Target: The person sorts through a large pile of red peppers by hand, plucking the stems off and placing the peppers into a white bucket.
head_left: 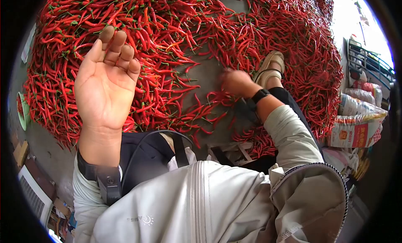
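At far left, one green bowl (26, 117) is noted. One left hand (106, 90) is held open and released, palm up, above the red peppers (167, 17); these are spread in heaps across the grey floor (203, 75) – too many to be counted. One right hand (235, 82), blurred, is placed near the peppers; whether anything is grasped cannot be told. Just beside it, one sandal (270, 67) is seen on one foot. At far right, several sacks (354, 132) are grouped – exact count unclear.

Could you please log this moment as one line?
left hand: palm up, empty | right hand: blurred, grip unclear, near sandal | red chili peppers: spread across floor
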A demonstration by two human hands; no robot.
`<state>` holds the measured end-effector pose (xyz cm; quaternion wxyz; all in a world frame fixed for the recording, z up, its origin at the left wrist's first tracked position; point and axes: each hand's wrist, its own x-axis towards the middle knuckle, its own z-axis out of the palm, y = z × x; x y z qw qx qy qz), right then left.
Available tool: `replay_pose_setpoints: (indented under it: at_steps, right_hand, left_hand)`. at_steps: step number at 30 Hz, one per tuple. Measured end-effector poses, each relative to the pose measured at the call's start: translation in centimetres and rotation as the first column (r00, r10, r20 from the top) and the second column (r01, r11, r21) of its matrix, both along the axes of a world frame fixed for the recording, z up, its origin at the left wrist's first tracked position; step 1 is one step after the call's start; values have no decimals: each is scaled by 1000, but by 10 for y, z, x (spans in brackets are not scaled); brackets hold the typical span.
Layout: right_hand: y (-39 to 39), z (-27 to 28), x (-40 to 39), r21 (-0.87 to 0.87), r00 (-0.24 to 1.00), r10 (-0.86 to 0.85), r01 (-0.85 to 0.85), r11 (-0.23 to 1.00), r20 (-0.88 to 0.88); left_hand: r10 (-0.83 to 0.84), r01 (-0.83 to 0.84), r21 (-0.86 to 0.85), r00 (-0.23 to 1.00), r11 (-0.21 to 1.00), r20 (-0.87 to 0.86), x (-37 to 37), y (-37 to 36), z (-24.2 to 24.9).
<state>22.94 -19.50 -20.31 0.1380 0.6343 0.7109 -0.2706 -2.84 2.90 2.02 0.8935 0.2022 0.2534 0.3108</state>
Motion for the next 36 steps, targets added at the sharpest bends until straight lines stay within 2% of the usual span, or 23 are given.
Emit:
replay_pose_setpoints:
  at_steps: [1,2,3,4,5,6,7,9,10,11,13,15,17,20,25,26,27,29,31,33,34,35,36]
  right_hand:
    - [15,18,6,72,972,-204,196,978,118]
    - [30,30,20,235,947,-282,242,941,155]
    - [41,12,46,439,920,-391,343,831,20]
    - [59,27,56,449,842,-538,465,763,43]
    - [69,19,72,502,761,-635,605,618,-134]
    - [79,7,87,472,688,-714,676,566,-130]
    - [82,-18,105,313,622,-750,775,550,-224]
    - [87,8,64,178,549,-836,820,543,19]
    - [81,-10,66,229,676,-737,718,657,-4]
    - [79,-6,50,300,801,-595,551,778,71]
    - [59,32,22,193,858,-500,475,859,115]
    - [34,32,9,239,930,-359,331,913,84]
    - [15,38,-3,240,967,-245,223,945,66]
    - [-10,41,-17,164,981,-193,188,968,12]
    - [-48,48,-32,173,997,71,-67,983,-15]
    - [-52,47,-33,94,989,126,-118,989,-78]
    - [-56,48,-37,89,989,124,-117,989,-80]
    - [-57,59,-57,258,973,94,-38,965,-209]
    - [-50,62,-75,187,962,17,36,982,-272]
    - [-51,47,-91,241,928,-255,322,915,-270]
    - [-53,40,-95,214,885,-387,443,871,-258]
    - [-55,32,-93,211,883,-390,446,870,-260]
    - [-59,26,-90,161,859,-494,511,844,-139]
  left_hand:
    - [-2,2,1,1000,1000,-2,2,-2,1]
    - [-4,4,6,1000,1000,-19,3,-3,1]
    - [-5,5,10,1000,1000,-28,5,-3,-1]
    - [-1,1,8,999,1000,-43,7,-3,-3]
    - [4,-4,6,998,1000,-59,8,-4,-5]
    - [4,-4,8,998,1000,-70,10,-4,-6]
    - [6,-5,12,997,1000,-80,13,-4,-8]
    - [1,0,15,996,1000,-94,16,-3,-12]
    - [-16,17,14,997,1000,-72,16,-2,-14]
    - [-32,33,13,998,999,-46,18,-1,-16]
    - [-26,27,12,997,1000,-78,23,-3,-14]
    - [-21,22,5,994,1000,-110,27,-5,-13]
    - [-57,58,15,996,998,-71,29,-5,-13]
    - [-66,67,17,996,998,-55,31,-6,-13]
    - [-71,73,54,996,996,-48,32,-5,-15]
    - [-75,78,58,996,995,-54,33,-6,-14]
    - [-77,80,53,996,995,-54,34,-7,-14]
    - [-84,88,65,995,994,-51,37,-9,-14]
    - [-96,99,66,994,993,-53,38,-9,-16]
    - [-116,118,71,993,991,-36,39,-8,-18]
    - [-120,122,70,992,990,-38,40,-6,-20]
    - [-145,145,75,989,987,0,39,-4,-23]
    - [-170,166,81,985,983,40,39,-2,-26]
